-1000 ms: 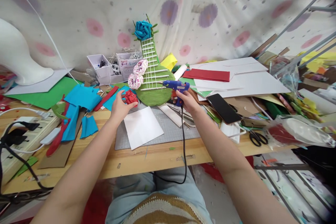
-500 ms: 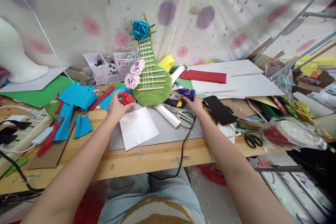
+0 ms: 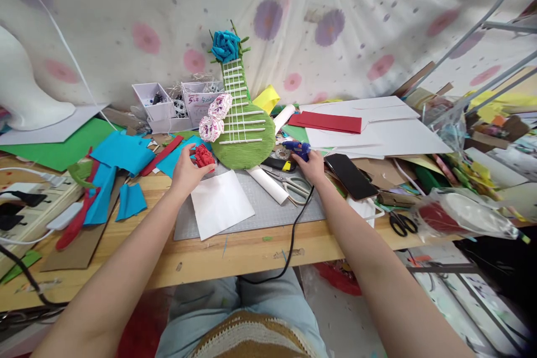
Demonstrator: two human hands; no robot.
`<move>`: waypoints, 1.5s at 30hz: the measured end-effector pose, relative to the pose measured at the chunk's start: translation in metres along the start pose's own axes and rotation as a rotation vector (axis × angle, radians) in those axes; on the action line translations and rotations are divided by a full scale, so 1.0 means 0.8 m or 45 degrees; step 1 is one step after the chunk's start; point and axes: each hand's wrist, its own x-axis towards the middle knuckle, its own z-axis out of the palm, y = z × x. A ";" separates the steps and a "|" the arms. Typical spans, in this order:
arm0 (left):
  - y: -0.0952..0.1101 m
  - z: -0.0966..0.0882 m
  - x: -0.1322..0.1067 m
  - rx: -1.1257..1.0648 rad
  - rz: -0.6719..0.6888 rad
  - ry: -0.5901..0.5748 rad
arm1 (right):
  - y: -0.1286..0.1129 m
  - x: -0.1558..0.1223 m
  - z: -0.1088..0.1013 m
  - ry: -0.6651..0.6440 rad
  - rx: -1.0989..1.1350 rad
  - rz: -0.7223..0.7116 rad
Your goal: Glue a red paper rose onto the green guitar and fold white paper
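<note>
The left hand point(image 3: 184, 172) pinches a red paper flower point(image 3: 204, 156) between thumb and fingers; it looks light, soft and easily crushed, so a loose hold low on its base should suit it. The right hand point(image 3: 312, 169) grips a blue glue gun point(image 3: 298, 148), likely stiff and fairly light, best held by its handle, clear of the possibly hot nozzle. Between and beyond the hands stands a green guitar model point(image 3: 243, 155), its white strings point(image 3: 241, 127) seemingly fragile
</note>
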 end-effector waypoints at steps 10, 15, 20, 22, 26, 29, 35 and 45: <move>-0.008 0.004 0.000 0.033 0.059 0.039 | -0.003 -0.017 -0.013 0.150 -0.178 -0.115; -0.006 0.013 -0.005 0.108 0.099 0.087 | -0.056 -0.065 -0.039 0.152 -0.008 -0.213; 0.009 0.021 -0.008 0.343 0.172 0.169 | -0.158 -0.075 -0.033 -0.225 0.454 -0.243; 0.013 0.026 -0.006 0.437 0.226 0.166 | -0.195 -0.065 -0.020 -0.370 0.623 -0.243; 0.014 0.039 0.000 0.586 0.318 0.106 | -0.236 -0.043 0.005 -0.380 0.669 -0.278; 0.012 0.049 0.003 0.636 0.383 0.047 | -0.236 -0.031 0.009 -0.315 0.665 -0.252; 0.013 0.057 0.005 0.573 0.479 0.053 | -0.211 -0.022 -0.007 -0.249 0.672 -0.199; 0.023 0.062 0.010 0.562 0.404 0.001 | -0.187 -0.013 -0.019 -0.148 0.775 -0.181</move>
